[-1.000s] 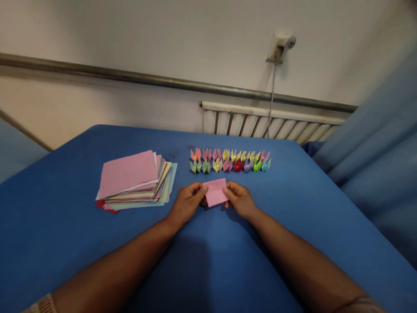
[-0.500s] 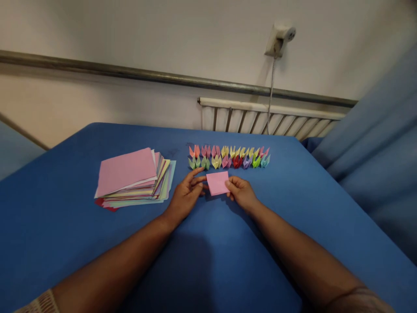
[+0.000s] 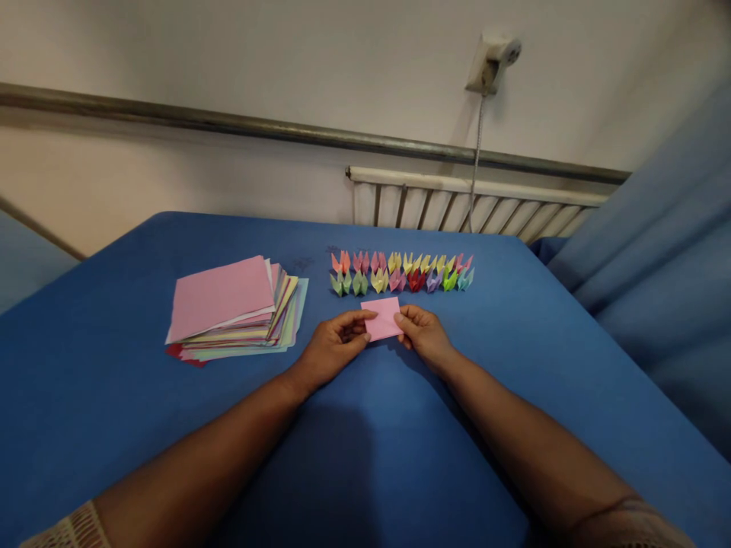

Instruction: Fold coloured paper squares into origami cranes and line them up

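Note:
A small folded square of pink paper [image 3: 382,318] is held between my hands, just above the blue table. My right hand [image 3: 421,332] pinches its right edge, thumb on top. At the left edge, my left hand [image 3: 336,342] has its thumb and index finger closed on the paper. Just beyond it stand two rows of folded paper cranes [image 3: 416,281] in red, yellow, green, pink, purple and blue. Left of my left hand lies a stack of coloured paper sheets [image 3: 222,301] with a pink sheet on top.
The blue table [image 3: 445,457] reaches back to a wall with a metal rail [image 3: 274,131] and a white radiator [image 3: 422,183]. A cord hangs from a wall socket [image 3: 489,65]. A blue curtain [image 3: 656,251] hangs along the right side.
My left hand's fingers, spread beside the paper before, have closed onto its left edge. The pink square has tilted slightly flatter. My right hand keeps its hold.

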A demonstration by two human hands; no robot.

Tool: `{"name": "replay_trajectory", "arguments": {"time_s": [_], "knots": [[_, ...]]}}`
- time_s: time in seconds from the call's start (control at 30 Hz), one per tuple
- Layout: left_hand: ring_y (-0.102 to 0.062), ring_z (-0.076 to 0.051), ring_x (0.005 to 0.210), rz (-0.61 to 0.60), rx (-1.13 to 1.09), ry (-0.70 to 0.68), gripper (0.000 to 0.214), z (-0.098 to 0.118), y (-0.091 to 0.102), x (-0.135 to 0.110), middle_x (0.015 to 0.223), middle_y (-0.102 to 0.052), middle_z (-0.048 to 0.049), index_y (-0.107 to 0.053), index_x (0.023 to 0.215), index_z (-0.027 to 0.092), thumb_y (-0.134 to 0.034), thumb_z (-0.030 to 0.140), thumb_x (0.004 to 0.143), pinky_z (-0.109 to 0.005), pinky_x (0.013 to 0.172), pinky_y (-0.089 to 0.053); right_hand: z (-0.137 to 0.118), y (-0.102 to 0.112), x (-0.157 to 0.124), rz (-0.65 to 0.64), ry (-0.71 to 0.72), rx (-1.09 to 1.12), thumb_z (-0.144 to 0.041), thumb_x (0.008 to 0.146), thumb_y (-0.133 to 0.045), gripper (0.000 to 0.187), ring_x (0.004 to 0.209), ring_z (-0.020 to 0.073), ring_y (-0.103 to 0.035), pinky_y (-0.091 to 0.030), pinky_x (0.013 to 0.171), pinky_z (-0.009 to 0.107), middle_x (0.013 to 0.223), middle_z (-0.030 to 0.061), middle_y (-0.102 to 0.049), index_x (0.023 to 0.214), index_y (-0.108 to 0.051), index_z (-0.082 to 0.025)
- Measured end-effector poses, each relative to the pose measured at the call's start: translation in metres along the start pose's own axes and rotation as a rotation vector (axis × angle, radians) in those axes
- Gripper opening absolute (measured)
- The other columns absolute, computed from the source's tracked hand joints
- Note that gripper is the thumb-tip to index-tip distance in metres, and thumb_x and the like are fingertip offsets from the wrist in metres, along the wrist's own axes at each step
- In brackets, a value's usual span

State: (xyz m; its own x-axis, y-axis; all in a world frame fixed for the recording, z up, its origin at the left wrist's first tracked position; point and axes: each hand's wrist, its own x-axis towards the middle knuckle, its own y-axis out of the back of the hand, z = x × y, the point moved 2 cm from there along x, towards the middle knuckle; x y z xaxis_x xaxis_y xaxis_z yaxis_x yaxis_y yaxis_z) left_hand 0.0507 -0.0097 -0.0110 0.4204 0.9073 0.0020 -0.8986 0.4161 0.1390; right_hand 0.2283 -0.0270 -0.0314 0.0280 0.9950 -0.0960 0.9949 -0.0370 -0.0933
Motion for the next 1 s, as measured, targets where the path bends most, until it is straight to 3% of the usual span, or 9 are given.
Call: {"name": "replay_trajectory", "arguments": {"time_s": [0.37,0.63,1.0], "knots": [[-0.063,-0.02,0.1,-0.015,-0.126,0.023,0.039,0.0037,0.0013,-0.0003,0.106,-0.068,-0.0078,-0.063,0.111,0.017,-0.068,0.029,0.074,-0.041,0.098,-0.045,0.0017,0.0026,0.0016,-0.011,0.004,0.068,-0.046,0.072,-0.065,0.032,0.035,0.0046,-0.036,-0.025,0.037,0.018,0.044,-0.0086,-0.049,0.078,-0.056,-0.016],[-0.064,-0.018,0.093,-0.009,-0.076,0.013,0.042,0.0004,0.002,0.0012,0.1,-0.069,-0.0068,-0.063,0.111,0.017,-0.07,0.029,0.072,-0.037,0.092,-0.049,0.0035,0.0022,0.0035,-0.011,-0.008,0.07,-0.047,0.071,-0.065,0.035,0.033,0.0051,-0.036,-0.023,0.035,0.018,0.044,-0.0088,-0.05,0.085,-0.056,-0.017],[-0.062,-0.013,0.088,-0.088,-0.246,0.022,0.048,-0.0026,0.0016,0.0002,0.096,-0.066,-0.0041,-0.06,0.118,0.019,-0.073,0.023,0.072,-0.029,0.085,-0.049,-0.0014,0.0039,-0.0011,-0.129,-0.011,0.104,-0.046,0.076,-0.065,0.044,0.035,0.0042,-0.035,-0.023,0.037,0.019,0.049,-0.0083,-0.051,0.104,-0.058,-0.013]]}}
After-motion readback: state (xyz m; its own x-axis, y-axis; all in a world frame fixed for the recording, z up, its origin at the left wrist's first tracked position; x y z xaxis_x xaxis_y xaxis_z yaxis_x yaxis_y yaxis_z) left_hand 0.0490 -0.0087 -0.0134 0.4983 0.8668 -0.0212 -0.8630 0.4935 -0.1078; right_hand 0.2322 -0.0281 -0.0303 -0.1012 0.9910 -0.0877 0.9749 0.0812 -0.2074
